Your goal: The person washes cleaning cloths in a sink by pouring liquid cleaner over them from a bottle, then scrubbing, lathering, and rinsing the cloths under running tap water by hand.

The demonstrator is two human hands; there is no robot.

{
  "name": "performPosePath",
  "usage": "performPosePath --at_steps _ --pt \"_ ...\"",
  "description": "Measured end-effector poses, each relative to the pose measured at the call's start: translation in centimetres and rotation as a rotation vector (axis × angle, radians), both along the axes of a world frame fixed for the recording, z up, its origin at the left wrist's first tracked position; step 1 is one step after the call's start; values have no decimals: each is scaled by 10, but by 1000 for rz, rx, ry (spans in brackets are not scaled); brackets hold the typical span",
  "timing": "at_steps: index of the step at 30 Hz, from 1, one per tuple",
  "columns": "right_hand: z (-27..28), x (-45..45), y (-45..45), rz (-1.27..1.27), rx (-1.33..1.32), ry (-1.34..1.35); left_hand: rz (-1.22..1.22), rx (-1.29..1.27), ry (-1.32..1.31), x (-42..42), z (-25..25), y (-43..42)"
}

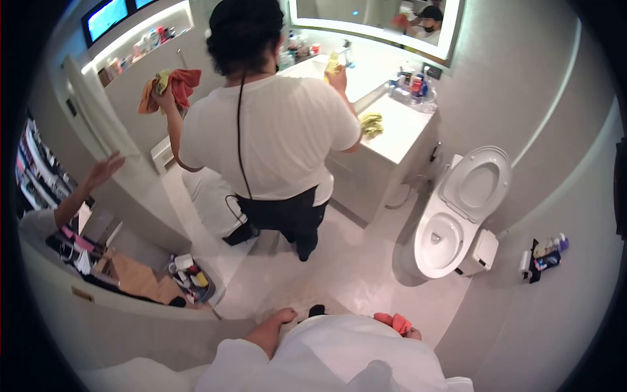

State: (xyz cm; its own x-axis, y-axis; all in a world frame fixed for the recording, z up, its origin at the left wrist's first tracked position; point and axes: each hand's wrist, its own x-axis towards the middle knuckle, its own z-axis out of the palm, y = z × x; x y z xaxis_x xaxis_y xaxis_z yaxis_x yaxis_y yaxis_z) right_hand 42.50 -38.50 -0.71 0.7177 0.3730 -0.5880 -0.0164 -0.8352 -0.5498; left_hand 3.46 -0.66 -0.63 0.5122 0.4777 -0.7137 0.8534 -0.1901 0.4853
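At the bottom of the head view, my right hand (pixel 413 334) is closed on a red cloth (pixel 394 321), held low beside my white shirt. My left hand (pixel 285 316) hangs on the other side of my body, near a dark shoe (pixel 317 310). Its fingers are too small and partly hidden to read. Ahead of me a co-worker (pixel 268 137) in a white shirt and black cap faces the sink counter. That person's left hand holds orange and yellow cloths (pixel 171 90); their right hand holds a yellow bottle (pixel 333 67).
To the right stands a toilet (pixel 439 245) with its lid up, beside a small white bin (pixel 481 253). A crumpled yellow-green cloth (pixel 372 125) lies on the counter (pixel 396 134). Another person's hand (pixel 106 168) reaches in from the left, above a grey caddy (pixel 204 287).
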Motion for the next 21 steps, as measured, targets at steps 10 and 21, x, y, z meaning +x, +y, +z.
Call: performPosePath --at_steps 10,21 --pt "-7 -42 -9 -16 -20 46 -57 53 -32 10 11 21" --pt "0 -50 -11 -48 -80 122 -133 25 -22 21 17 22"
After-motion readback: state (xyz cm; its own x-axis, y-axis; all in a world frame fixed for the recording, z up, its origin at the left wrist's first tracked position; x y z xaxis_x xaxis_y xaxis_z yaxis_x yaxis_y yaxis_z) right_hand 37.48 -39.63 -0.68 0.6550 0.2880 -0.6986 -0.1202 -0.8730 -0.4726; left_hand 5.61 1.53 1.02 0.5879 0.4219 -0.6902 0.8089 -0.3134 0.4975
